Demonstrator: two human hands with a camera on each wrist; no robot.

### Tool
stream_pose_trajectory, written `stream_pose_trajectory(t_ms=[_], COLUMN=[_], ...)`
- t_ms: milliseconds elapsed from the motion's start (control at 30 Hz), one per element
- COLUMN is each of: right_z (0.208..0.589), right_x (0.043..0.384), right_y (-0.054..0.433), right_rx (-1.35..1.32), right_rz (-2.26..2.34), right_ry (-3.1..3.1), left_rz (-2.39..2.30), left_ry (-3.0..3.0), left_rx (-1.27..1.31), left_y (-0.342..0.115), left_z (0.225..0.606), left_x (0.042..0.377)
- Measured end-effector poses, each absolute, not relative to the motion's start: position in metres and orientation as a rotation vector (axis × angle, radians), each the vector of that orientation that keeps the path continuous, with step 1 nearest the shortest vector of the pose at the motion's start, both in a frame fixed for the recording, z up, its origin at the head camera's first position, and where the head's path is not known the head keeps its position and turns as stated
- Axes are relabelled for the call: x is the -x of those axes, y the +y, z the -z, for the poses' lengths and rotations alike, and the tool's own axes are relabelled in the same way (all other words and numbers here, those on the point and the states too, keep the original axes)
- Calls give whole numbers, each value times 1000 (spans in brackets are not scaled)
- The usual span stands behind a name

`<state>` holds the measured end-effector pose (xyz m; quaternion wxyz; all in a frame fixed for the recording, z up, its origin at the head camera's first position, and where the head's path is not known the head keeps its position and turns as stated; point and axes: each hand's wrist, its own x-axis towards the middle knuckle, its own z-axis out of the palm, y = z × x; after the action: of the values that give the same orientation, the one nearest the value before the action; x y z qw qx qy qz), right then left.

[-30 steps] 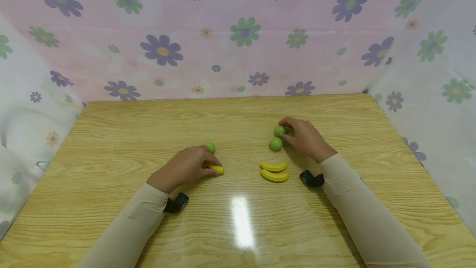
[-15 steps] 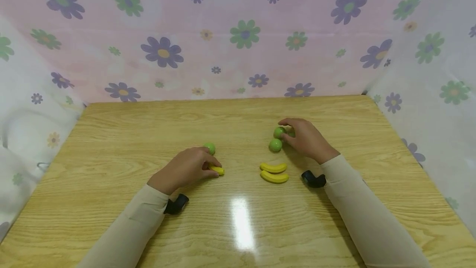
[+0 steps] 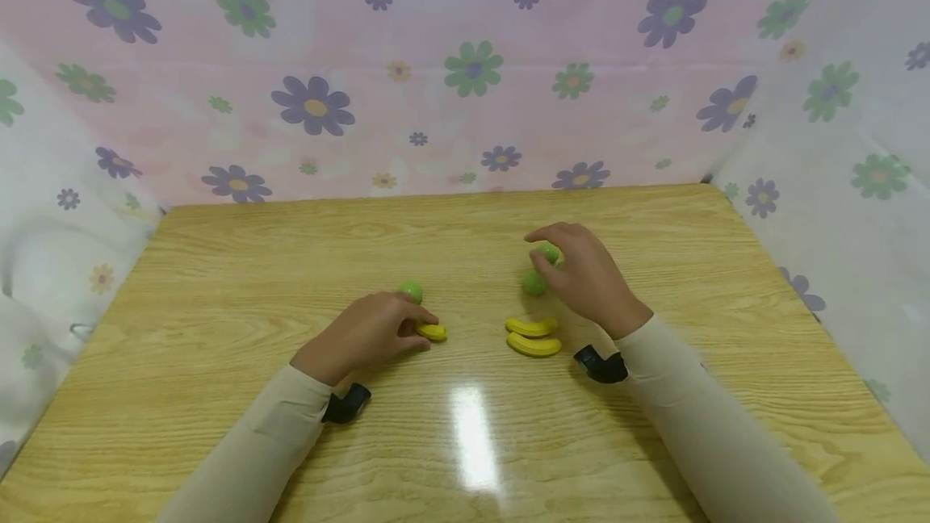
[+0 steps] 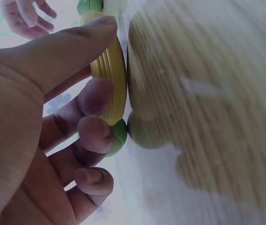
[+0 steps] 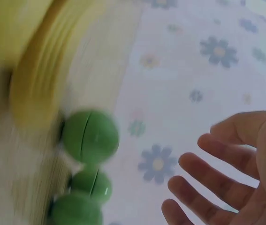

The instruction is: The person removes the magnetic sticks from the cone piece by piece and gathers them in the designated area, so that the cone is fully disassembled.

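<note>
My left hand (image 3: 366, 333) pinches a small yellow toy banana (image 3: 432, 332) between thumb and fingers, low at the tabletop. Just beyond that banana sits a green ball (image 3: 411, 290), partly covered by the fingers. Over on the right, my right hand (image 3: 592, 277) hovers above the green balls with its fingers apart, holding nothing. Three green balls show in the right wrist view: a nearer seamed ball (image 5: 90, 136), a smaller-looking one (image 5: 91, 183) and a blurred one (image 5: 76, 211). The right hand partly hides them in the head view.
Two more toy bananas (image 3: 534, 344) lie side by side in front of the right-hand balls. Everything rests on a wood-grain table (image 3: 291, 248). Flowered curtains (image 3: 407, 103) rise along its back and sides. A bright reflection shows near the front.
My right hand has come off the green balls, rising and shifting left with its fingers opening. The left hand has slid slightly right with the toy banana.
</note>
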<state>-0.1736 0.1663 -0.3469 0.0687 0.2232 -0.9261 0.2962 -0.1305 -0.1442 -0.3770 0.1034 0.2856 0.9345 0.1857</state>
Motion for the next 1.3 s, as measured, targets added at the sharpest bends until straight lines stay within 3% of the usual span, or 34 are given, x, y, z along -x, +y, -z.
stream_pose_trajectory(t_ms=[533, 900, 1300], right_z=[356, 364, 373], right_x=[132, 124, 122], right_y=[99, 66, 63], right_rx=[-938, -1109, -1193], right_rz=[-705, -662, -579], right_ry=[-2835, -2957, -2980], left_rz=[-642, -610, -659], left_ry=[3056, 2923, 2859], left_rx=[-1043, -877, -854], left_y=[-151, -156, -155], left_z=[367, 372, 376], left_x=[140, 140, 139])
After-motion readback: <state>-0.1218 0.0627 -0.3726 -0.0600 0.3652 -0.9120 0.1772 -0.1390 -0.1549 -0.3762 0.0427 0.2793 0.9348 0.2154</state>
